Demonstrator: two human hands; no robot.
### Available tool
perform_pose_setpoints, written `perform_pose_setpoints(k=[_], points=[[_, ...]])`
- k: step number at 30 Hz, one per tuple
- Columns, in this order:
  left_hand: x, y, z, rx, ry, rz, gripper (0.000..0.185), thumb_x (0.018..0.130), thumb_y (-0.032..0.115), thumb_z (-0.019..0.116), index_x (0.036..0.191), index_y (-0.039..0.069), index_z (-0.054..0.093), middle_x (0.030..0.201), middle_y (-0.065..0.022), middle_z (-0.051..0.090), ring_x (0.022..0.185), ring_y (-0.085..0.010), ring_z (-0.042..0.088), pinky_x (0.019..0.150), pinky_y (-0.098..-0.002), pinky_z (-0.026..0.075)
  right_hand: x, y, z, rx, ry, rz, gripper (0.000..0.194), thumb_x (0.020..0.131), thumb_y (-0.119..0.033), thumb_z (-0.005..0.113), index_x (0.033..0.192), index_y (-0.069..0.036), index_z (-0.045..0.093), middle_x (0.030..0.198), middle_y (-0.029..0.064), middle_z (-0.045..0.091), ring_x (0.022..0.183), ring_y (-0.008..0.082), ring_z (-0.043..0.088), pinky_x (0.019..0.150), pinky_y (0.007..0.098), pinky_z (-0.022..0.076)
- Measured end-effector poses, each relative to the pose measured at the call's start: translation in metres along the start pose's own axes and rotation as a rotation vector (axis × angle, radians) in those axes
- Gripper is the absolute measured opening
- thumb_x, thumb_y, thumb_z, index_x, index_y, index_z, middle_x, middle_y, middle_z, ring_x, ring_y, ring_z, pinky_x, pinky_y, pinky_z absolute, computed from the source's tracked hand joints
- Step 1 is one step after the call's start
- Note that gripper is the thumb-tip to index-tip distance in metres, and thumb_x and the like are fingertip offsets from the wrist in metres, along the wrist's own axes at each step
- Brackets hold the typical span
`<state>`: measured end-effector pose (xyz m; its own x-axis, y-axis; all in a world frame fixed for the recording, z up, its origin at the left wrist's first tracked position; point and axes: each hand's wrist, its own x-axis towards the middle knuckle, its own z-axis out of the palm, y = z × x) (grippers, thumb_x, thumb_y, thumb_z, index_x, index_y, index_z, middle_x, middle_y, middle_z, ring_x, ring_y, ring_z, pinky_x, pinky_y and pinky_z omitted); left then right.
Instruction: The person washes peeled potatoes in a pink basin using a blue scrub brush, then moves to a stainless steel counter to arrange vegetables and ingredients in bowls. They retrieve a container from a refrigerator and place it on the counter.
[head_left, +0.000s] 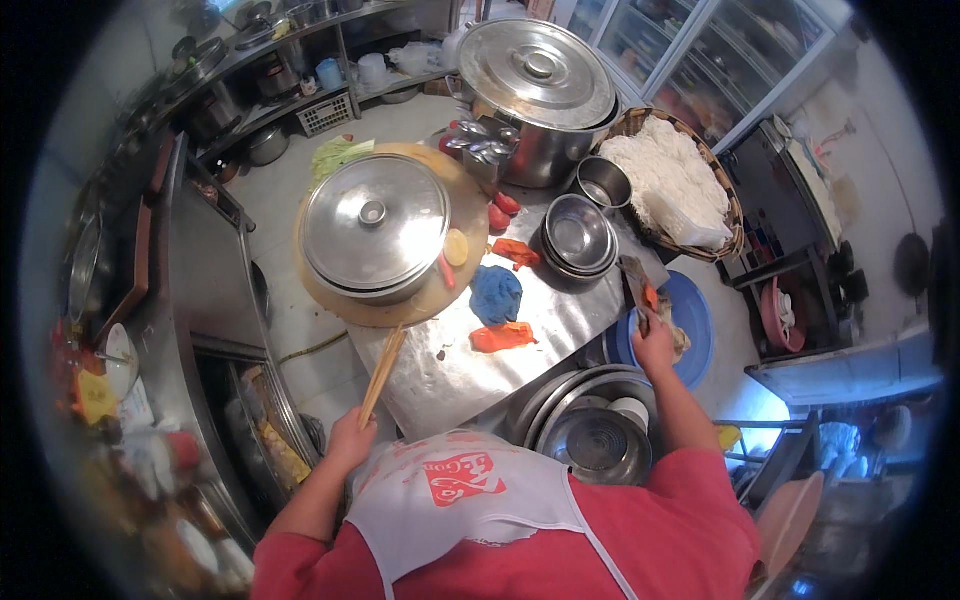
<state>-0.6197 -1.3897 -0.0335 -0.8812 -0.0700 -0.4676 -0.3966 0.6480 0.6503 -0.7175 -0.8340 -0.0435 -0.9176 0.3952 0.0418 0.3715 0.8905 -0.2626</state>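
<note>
My left hand (351, 437) is closed round a bundle of chopsticks (383, 376), tips pointing up over the near left corner of the steel table (450, 390). My right hand (654, 343), at the table's right edge, is shut on a thin dark item with orange on it, perhaps a utensil; its kind is unclear. It is above a blue plastic basin (701, 322) holding a pale cloth-like thing. Between the hands lie a blue scouring pad or cloth (496, 295) and two orange-red pieces, one near (503, 337) and one farther (516, 253).
A lidded pot (352, 240) stands on a round wooden board (472, 202). Metal bowls (579, 234), a spoon holder (482, 161) and a large stockpot (536, 142) are beyond. White noodles fill a wicker basket (739, 214). Large metal basins (551, 390) sit below the table's near edge.
</note>
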Motion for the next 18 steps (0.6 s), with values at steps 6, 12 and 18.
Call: perform_pose_setpoints(k=[6, 12, 18], points=[[0.0, 0.005, -0.006, 0.063, 0.028, 0.024, 0.024, 0.079, 0.021, 0.057, 0.095, 0.004, 0.056, 0.083, -0.0188, 0.061, 0.079, -0.0323, 0.061, 0.07, -0.0381, 0.047, 0.026, -0.017, 0.025, 0.089, -0.072, -0.145, 0.045, 0.073, -0.023, 0.066, 0.112, -0.005, 0.054, 0.101, 0.0191, 0.054, 0.099, 0.0362, 0.049, 0.086, 0.0425, 0.0402], [-0.006, -0.003, -0.007, 0.064, 0.034, -0.028, 0.025, 0.08, 0.023, 0.057, 0.096, 0.004, 0.056, 0.084, -0.0207, 0.061, 0.082, -0.0364, 0.06, 0.07, -0.0396, 0.047, 0.069, -0.106, -0.011, 0.61, 0.196, -0.397, 0.035, 0.075, -0.015, 0.062, 0.106, -0.001, 0.055, 0.105, 0.0169, 0.054, 0.099, 0.0332, 0.05, 0.086, 0.0406, 0.0398], [-0.019, -0.007, -0.008, 0.096, 0.073, -0.052, 0.023, 0.082, 0.022, 0.055, 0.095, 0.004, 0.056, 0.081, -0.0211, 0.06, 0.08, -0.0382, 0.058, 0.07, -0.0401, 0.046, 0.121, -0.256, 0.044, 0.295, -0.274, -0.548, 0.071, 0.064, -0.025, 0.071, 0.123, 0.0, 0.041, 0.122, 0.0213, 0.043, 0.113, 0.0384, 0.042, 0.098, 0.0398, 0.0356]])
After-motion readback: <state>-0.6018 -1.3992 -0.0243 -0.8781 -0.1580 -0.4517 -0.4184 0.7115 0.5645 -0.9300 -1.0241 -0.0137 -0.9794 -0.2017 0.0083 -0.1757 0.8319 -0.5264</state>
